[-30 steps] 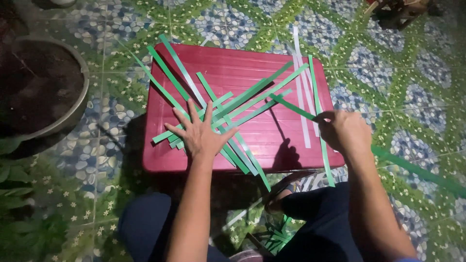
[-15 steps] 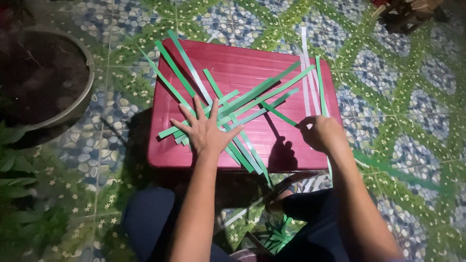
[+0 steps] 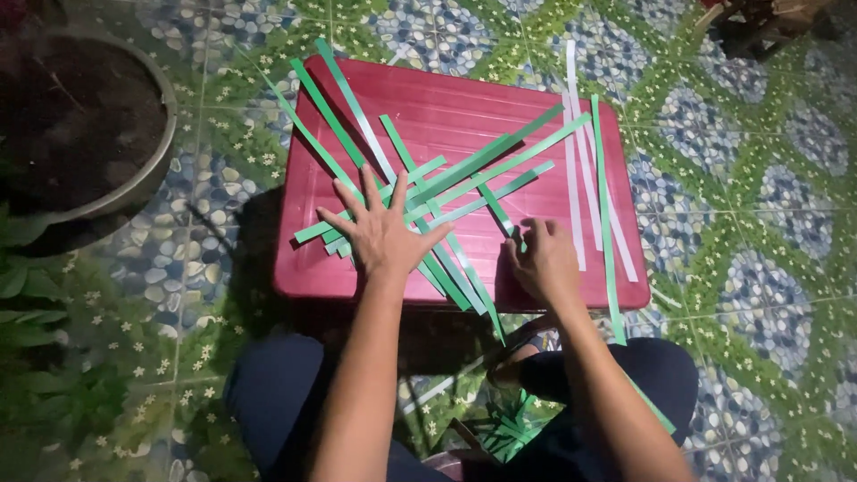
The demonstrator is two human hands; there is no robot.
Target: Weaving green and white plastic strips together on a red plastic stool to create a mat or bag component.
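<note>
Several long green strips (image 3: 446,183) lie crossed in a woven fan on a dark red plastic stool top (image 3: 464,107). My left hand (image 3: 379,234) presses flat with spread fingers on the crossing of the strips near the front left. My right hand (image 3: 542,261) pinches the near end of one green strip (image 3: 494,203) that runs up into the weave. White strips (image 3: 578,152) and one long green strip (image 3: 607,232) lie side by side on the right part of the stool.
A round grey pot (image 3: 85,125) of dark soil stands at the left, with green leaves (image 3: 27,303) below it. The floor is patterned green and blue tile (image 3: 759,196). My knees (image 3: 268,393) and more green strips (image 3: 504,428) sit below the stool's front edge.
My right hand has moved left along the stool's front, from its right edge toward the weave, bringing a green strip with it. My left hand has stayed pressed on the strips.
</note>
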